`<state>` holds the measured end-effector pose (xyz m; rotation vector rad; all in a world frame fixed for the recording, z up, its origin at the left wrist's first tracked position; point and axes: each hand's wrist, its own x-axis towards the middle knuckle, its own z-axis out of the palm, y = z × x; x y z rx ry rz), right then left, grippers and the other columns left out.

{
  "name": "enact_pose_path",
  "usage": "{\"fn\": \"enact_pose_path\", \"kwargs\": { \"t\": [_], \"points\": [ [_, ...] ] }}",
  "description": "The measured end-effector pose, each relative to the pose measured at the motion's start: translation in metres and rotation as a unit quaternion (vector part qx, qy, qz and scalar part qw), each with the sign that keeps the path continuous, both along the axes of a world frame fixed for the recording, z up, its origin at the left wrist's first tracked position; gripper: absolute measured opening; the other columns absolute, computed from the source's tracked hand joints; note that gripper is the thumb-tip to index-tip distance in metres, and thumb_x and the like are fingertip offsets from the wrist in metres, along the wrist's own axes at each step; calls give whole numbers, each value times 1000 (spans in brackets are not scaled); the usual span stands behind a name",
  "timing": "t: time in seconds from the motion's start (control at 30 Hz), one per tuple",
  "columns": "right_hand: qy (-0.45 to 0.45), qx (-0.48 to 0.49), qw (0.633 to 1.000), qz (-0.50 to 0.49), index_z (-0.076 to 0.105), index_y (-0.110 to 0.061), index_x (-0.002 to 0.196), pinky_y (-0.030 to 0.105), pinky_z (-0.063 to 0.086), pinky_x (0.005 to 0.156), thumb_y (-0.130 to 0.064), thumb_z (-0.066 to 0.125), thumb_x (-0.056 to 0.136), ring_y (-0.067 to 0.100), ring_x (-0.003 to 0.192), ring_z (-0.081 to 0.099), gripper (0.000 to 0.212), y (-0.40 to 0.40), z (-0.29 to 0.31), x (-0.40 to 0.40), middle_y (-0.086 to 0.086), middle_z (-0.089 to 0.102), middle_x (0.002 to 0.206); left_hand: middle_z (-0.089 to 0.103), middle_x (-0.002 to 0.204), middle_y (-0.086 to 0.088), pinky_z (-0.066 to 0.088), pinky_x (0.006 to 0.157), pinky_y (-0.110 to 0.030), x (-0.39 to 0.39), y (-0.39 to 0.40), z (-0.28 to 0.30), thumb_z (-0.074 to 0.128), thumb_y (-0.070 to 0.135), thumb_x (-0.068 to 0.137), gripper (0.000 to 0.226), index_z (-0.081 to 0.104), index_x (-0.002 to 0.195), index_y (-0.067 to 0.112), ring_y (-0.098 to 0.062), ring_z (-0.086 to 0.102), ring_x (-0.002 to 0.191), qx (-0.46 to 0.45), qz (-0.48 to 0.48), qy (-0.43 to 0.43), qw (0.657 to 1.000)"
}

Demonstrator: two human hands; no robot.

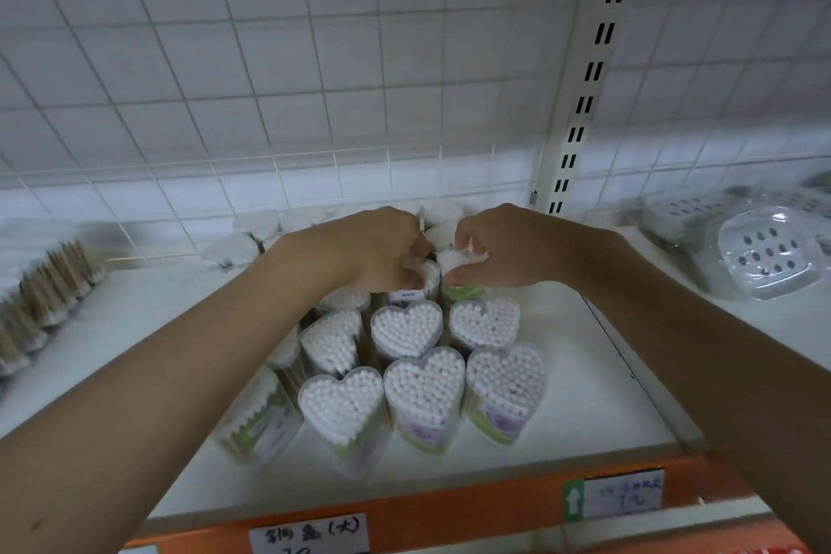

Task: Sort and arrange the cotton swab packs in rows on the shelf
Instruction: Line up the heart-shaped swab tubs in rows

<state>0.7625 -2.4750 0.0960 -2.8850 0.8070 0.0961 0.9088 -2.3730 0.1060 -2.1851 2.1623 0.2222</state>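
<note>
Both arms reach deep over the white metal shelf [598, 378]. The left hand [373, 250] has its fingers curled down around the top of a clear plastic pack of white cotton swabs [427, 274]. The right hand [503, 245] pinches the top of another clear swab pack [454, 261] just beside it. The two hands almost touch, and both packs sit right under the fingers.

Closer to the person than the hands stand the clear heart-shaped packs of cotton swabs [425, 378], upright and touching in two rows. To the left of these, below the left arm, a tall clear pack with a green label [265, 414] leans over. Behind the hands, by the white wire grid wall [279, 58], stand round clear swab packs [256, 223].

These packs look light. The clear plastic looks smooth, so it may slip. It looks thin too, so a hard squeeze might dent it. The sides are the best place to hold, near the top, because the packs are packed tight and the tops are the only open part.

The rows leave little room for fingers. A bump could tip the tall packs like dominoes.

Far left of the left hand lie bundles of wooden-stick swabs [45, 283]. Far right of the right hand sit clear plastic trays with holes [769, 252]. An orange shelf edge with paper price tags [449, 508] runs under both arms.
</note>
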Motion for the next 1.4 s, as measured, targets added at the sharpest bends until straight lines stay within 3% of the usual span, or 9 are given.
{"fn": "enact_pose_path", "kwargs": {
  "t": [0.13, 0.27, 0.33, 0.43, 0.6, 0.93, 1.1, 1.3, 1.4],
  "points": [
    [-18, 8, 1000, -10, 51, -16, 114, 28, 41, 72, -52, 61, 80, 19, 91, 52, 50, 3, -3, 0, 2, 55, 108, 58, 86, -3, 48, 74, -35, -1, -2, 0, 52, 45, 86, 36, 64, 87, 11, -22, 56, 87, -23, 2, -63, 998],
    [-23, 32, 999, -16, 50, -18, 118, 29, 44, 78, -44, 63, 80, 19, 97, 52, 48, 4, -2, -2, 2, 54, 115, 47, 73, 3, 37, 61, -29, 0, -5, -3, 46, 58, 85, 43, 54, 75, 17, -17, 49, 72, -33, 29, -103, 994],
    [-24, 38, 999, -16, 49, -19, 119, 32, 45, 83, -47, 63, 79, 18, 100, 52, 51, 4, -3, -3, 1, 53, 116, 43, 67, 3, 31, 55, -28, 0, -6, -3, 43, 62, 85, 47, 44, 66, 19, -12, 42, 62, -29, 31, -107, 993],
    [-30, 36, 999, -18, 49, -19, 118, 32, 45, 80, -55, 65, 74, 17, 96, 51, 59, 5, -7, -3, -1, 52, 106, 46, 62, 2, 29, 50, -26, 1, -7, -2, 42, 64, 84, 54, 48, 62, 15, -10, 43, 56, -26, 37, -84, 995],
    [-47, 38, 998, -25, 47, -20, 121, 27, 38, 71, -41, 73, 73, 17, 92, 48, 58, 3, -13, -6, 0, 47, 103, 58, 83, 0, 44, 66, -27, 5, -2, 0, 50, 61, 83, 52, 65, 91, 12, -16, 55, 77, -3, 44, -47, 998],
    [-162, 93, 980, -63, 47, -36, 120, 17, 33, 56, -34, 62, 79, 7, 71, 51, 43, -1, -3, -18, 1, 34, 106, 50, 68, 1, 35, 60, -27, 7, -1, -5, 51, 56, 85, 46, 61, 77, 12, -15, 51, 70, -9, 41, -1, 999],
    [-190, 116, 972, -80, 39, -31, 115, 18, 35, 49, -27, 58, 79, 5, 62, 52, 41, -4, 1, -21, -3, 48, 91, 55, 75, -1, 41, 66, -28, 8, -1, -5, 50, 57, 85, 51, 65, 89, 8, -19, 56, 77, -6, 43, 2, 999],
    [-154, 94, 981, -70, 25, -30, 123, 27, 41, 58, -14, 74, 67, 11, 76, 43, 76, -5, -4, -29, 5, 36, 104, 55, 77, -1, 43, 67, -29, 8, 0, -6, 50, 56, 86, 49, 64, 90, 9, -19, 56, 77, -4, 43, 7, 999],
    [-162, 80, 981, -70, 20, -25, 127, 23, 38, 55, -10, 77, 64, 10, 76, 42, 86, -5, -5, -30, 7, 38, 105, 54, 76, -1, 41, 65, -28, 9, 1, -6, 50, 56, 86, 48, 63, 88, 9, -18, 56, 76, -4, 42, 12, 999]
  ]
}}
